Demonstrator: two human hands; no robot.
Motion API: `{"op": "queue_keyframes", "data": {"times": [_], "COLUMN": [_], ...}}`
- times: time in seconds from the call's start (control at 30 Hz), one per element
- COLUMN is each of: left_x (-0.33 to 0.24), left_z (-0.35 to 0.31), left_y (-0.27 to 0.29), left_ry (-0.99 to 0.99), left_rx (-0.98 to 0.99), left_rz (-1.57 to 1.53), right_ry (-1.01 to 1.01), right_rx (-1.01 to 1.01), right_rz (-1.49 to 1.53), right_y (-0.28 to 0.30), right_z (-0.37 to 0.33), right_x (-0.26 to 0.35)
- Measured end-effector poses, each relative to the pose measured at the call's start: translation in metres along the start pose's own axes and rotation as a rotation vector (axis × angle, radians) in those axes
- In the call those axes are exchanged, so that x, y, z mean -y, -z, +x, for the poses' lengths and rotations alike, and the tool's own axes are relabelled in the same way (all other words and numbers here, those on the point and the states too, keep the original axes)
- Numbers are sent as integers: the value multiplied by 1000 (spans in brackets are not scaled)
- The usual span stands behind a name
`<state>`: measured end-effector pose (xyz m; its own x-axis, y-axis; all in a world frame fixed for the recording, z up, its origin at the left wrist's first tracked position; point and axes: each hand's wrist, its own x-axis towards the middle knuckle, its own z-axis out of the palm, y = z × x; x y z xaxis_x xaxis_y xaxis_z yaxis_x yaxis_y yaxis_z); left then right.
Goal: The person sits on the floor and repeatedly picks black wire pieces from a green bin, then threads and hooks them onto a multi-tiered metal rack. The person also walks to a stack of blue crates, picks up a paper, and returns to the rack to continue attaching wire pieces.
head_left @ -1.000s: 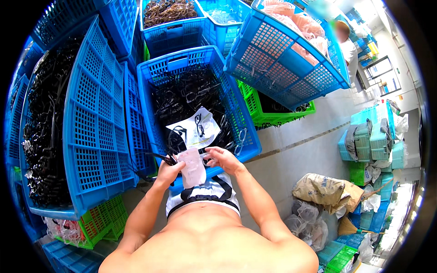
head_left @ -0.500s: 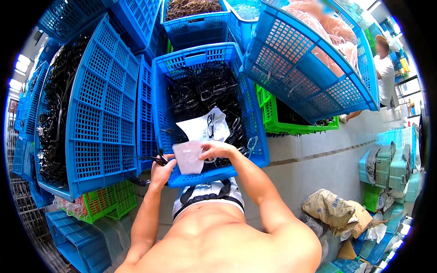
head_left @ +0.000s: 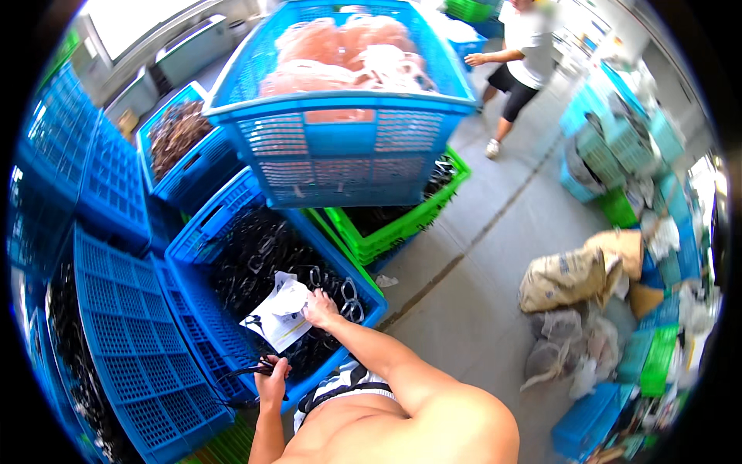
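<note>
My left hand point(head_left: 272, 379) is closed around a few thin black plastic frames point(head_left: 249, 373) at the near left edge of a blue crate point(head_left: 202, 267). They look like eyeglass frames, though their full shape is partly hidden. Inside the crate, my right hand point(head_left: 318, 309) has its fingers closed on the right edge of a creased white printed sheet point(head_left: 280, 319). That sheet lies over a heap of black frames point(head_left: 259, 251). Beside my right hand are clear frames point(head_left: 351, 301) shaped like glasses.
Beyond stands a raised blue crate point(head_left: 340, 147) of pinkish bags, over a green crate point(head_left: 402, 228) with black pieces. More blue crates point(head_left: 127, 325) stack up on the left. At right, sacks point(head_left: 564, 278) lie on the floor. A person point(head_left: 522, 58) in a white shirt stands farther back.
The view has swung to the right. My right hand has moved from the small pale sheet to the edge of the larger printed one. My left hand keeps its black frames.
</note>
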<state>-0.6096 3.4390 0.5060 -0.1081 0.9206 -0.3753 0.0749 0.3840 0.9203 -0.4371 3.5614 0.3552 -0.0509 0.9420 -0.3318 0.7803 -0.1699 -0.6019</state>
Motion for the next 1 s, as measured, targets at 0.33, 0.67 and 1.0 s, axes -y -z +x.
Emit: {"op": "queue_keyframes", "data": {"times": [0.33,0.67,1.0], "left_x": [9,1,11], "left_z": [24,0,-32], "left_y": [1,-15,-108], "left_ry": [-51,-43,-190], "left_rx": [402,445,425], "left_rz": [293,381,399], "right_ry": [-597,-169,-48], "right_rx": [-1336,-98,-497], "right_rz": [513,1023,890], "right_y": [65,-4,380], "right_z": [-122,-166,-135], "right_x": [-102,-103,-192]}}
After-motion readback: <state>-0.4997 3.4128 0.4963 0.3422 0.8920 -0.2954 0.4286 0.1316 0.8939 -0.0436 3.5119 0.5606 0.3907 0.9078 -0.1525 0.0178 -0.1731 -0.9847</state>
